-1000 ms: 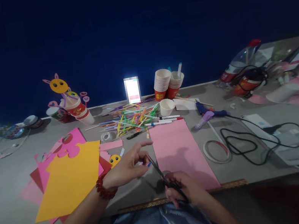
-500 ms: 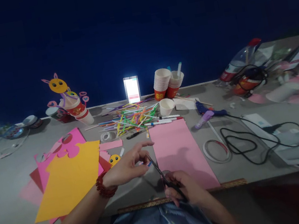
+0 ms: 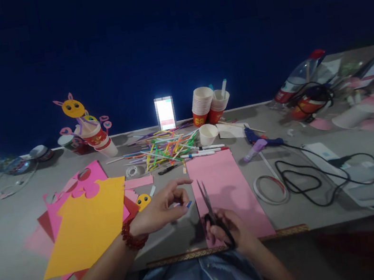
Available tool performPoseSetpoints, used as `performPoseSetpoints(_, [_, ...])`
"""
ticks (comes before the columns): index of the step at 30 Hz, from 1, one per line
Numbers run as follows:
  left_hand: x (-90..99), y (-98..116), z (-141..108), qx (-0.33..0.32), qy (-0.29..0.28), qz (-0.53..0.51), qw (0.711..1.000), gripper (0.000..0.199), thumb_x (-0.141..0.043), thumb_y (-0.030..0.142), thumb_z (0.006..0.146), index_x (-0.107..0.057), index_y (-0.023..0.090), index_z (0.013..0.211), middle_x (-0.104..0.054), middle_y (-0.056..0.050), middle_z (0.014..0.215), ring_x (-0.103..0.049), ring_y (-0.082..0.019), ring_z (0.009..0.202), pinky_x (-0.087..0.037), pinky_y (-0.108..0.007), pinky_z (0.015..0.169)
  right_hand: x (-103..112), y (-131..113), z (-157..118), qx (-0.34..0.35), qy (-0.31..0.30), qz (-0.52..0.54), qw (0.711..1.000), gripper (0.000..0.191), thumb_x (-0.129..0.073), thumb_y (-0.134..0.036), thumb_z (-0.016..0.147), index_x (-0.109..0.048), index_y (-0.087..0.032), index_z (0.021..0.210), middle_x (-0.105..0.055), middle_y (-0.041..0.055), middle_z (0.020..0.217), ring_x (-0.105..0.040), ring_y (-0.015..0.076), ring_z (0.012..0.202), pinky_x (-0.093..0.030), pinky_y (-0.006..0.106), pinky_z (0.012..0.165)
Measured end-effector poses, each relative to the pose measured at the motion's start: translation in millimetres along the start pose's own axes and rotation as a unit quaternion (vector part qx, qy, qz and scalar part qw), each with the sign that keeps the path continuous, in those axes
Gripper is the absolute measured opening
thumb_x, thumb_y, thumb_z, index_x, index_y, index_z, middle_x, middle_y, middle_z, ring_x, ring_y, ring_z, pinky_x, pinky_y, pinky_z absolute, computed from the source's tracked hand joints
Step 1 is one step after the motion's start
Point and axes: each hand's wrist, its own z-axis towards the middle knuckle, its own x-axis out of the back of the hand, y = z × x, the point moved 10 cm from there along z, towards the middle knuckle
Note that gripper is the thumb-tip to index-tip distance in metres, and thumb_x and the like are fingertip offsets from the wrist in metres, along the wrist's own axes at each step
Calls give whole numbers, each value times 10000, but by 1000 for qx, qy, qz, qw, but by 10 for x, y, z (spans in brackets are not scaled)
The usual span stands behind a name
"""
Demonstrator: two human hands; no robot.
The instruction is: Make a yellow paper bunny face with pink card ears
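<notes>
My left hand [image 3: 167,202] is over the table, left of the pink sheet, with its index finger stretched out. Its thumb and other fingers pinch a small blue piece [image 3: 188,204], too small to name surely. In my right hand [image 3: 226,227] is a pair of black-handled scissors [image 3: 210,210], the blades slightly apart and pointing away from me. The scissors are above the near left part of the pink sheet [image 3: 220,173], apart from the blue piece. A yellow smiley disc [image 3: 144,201] lies behind my left wrist.
Yellow and pink sheets [image 3: 89,224] are piled at left. Colourful sticks [image 3: 170,148] lie behind my hands, near a white cup [image 3: 208,133] and stacked cups [image 3: 202,103]. To the right are a glue gun [image 3: 263,141], tape roll [image 3: 271,189] and black cable [image 3: 302,187].
The scissors have moved right, away from my left fingertips, and their blades have come apart. My left hand has hardly moved and still pinches the small blue piece.
</notes>
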Motion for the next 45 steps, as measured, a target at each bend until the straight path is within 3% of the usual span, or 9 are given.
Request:
performPoseSetpoints(3, [9, -63, -15, -8, 39, -18, 999, 433, -652, 297, 848, -559, 228, 1265, -544, -23, 874, -503, -145, 769, -412, -246, 690, 1, -156, 18, 32, 17, 10, 999, 365, -760, -497, 723, -592, -179, 785, -646, 18, 672, -609, 160, 584, -468, 264, 548])
performPoseSetpoints(9, [45, -154, -83, -16, 164, -17, 986, 261, -665, 333, 850, -681, 201, 1074, -573, -29, 852, -531, -159, 818, -440, -262, 747, -13, -270, 78, 49, 98, 26, 994, 327, -843, -406, 631, -616, -192, 731, -635, -6, 670, -564, 140, 574, -464, 246, 541])
performPoseSetpoints(15, [-30, -259, -124, -19, 248, -140, 959, 286, -729, 333, 798, -655, 210, 1045, -567, 6, 793, -552, -112, 689, -458, -214, 614, -120, -320, 142, 70, 113, 29, 991, 264, -824, -372, 650, -637, -190, 684, -643, -7, 655, -583, 153, 605, -487, 258, 604])
performPoseSetpoints(21, [-108, -355, -149, -54, 275, -167, 945, 292, -693, 316, 835, -639, 228, 1108, -573, 5, 824, -539, -91, 626, -448, -181, 490, -110, -358, 121, 85, 126, 0, 988, 229, -747, -377, 733, -641, -179, 689, -648, -2, 613, -585, 148, 583, -457, 235, 570])
performPoseSetpoints(27, [-56, -336, -263, -71, 337, -89, 935, 209, -727, 288, 804, -699, 205, 993, -634, -25, 838, -633, -153, 777, -510, -211, 582, -19, -357, 114, 87, 166, -12, 982, 238, -721, -346, 725, -577, -189, 619, -536, -44, 500, -512, 125, 490, -429, 227, 511])
performPoseSetpoints(33, [-74, -473, -345, -58, 382, -120, 915, 164, -736, 296, 795, -710, 202, 927, -671, -31, 837, -669, -171, 806, -520, -219, 609, -20, -306, 124, 62, 181, -3, 982, 195, -730, -318, 677, -591, -194, 620, -558, -32, 529, -489, 125, 488, -429, 236, 501])
performPoseSetpoints(45, [-94, -539, -414, -65, 404, -96, 908, 189, -711, 299, 818, -666, 187, 964, -685, -50, 878, -649, -174, 810, -519, -274, 694, -91, -285, 119, 63, 156, 19, 986, 233, -735, -341, 704, -583, -184, 623, -571, -35, 533, -511, 124, 499, -412, 228, 505])
